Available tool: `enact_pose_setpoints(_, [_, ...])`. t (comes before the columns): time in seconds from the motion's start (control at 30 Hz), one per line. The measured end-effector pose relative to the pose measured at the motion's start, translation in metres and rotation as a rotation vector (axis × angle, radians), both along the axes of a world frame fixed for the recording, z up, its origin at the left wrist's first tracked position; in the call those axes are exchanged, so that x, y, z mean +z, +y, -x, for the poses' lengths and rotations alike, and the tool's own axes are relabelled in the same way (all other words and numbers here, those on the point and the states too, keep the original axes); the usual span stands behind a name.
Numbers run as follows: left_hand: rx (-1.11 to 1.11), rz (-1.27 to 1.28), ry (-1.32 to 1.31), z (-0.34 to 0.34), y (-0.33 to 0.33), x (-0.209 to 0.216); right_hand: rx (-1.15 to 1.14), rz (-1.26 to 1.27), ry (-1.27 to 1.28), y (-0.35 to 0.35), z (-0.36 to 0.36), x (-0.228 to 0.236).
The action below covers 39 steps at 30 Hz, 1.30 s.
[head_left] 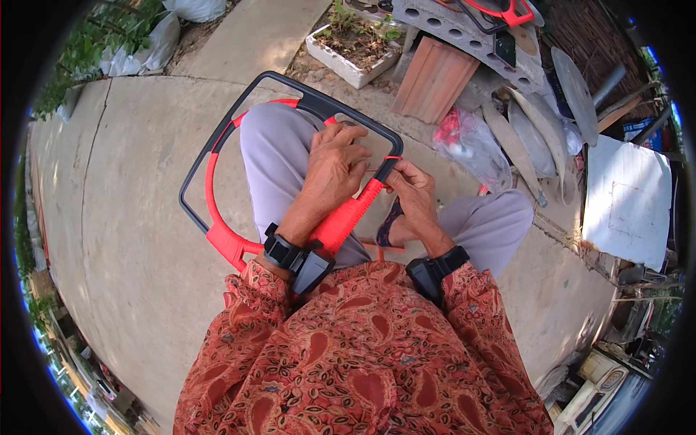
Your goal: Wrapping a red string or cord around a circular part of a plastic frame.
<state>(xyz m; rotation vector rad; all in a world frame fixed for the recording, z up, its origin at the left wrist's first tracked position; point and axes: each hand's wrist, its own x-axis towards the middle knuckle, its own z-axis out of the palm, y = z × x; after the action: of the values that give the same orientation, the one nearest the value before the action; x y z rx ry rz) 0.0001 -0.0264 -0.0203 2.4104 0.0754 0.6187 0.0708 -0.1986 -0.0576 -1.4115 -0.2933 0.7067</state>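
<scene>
A black tubular frame [341, 107] with rounded corners lies tilted across my raised left knee. Red material covers parts of it: a curved inner bar [210, 181] and a ridged, tightly wrapped side [341, 225] close to my body. My left hand [333, 170] is closed over the inside of the frame, fingers curled; what they hold is hidden. At the frame's right corner, by the end of the wrapped side, my right hand [415, 196] pinches with thumb and fingers beside a thin red strand [392, 157].
Ahead stands a white planter box [355, 76] with soil and plants, next to a ribbed terracotta block [437, 80]. Another red-and-black frame [507, 14] rests on a perforated concrete slab. A clear plastic bag [475, 148] and a white board [627, 203] are on the right.
</scene>
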Motion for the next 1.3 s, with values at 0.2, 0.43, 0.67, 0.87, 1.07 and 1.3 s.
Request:
enact_pose_setpoints(0.2, [-0.181, 0.019, 0.366, 0.027, -0.018, 0.039, 0.040, 0.122, -0.445, -0.033, 0.004, 0.024])
enact_pose_setpoints(0.43, [-0.111, 0.076, 0.272, 0.037, -0.027, 0.026, 0.161, 0.089, -0.923, -0.047, 0.020, 0.089])
enact_pose_setpoints(0.67, [-0.058, 0.191, 0.153, 0.040, -0.032, 0.020, 0.255, 0.105, -0.737, -0.062, 0.036, 0.108])
enact_pose_setpoints(0.87, [-0.066, 0.134, 0.156, 0.035, -0.032, 0.015, 0.092, -0.219, -0.253, -0.041, 0.031, 0.081])
enact_pose_setpoints(1.07, [0.019, 0.116, 0.148, 0.037, -0.033, 0.015, 0.163, -0.265, 0.092, -0.062, 0.029, 0.057])
enact_pose_setpoints(1.3, [-0.095, 0.084, 0.273, 0.039, -0.028, 0.017, 0.166, -0.183, 0.141, -0.065, 0.033, 0.058])
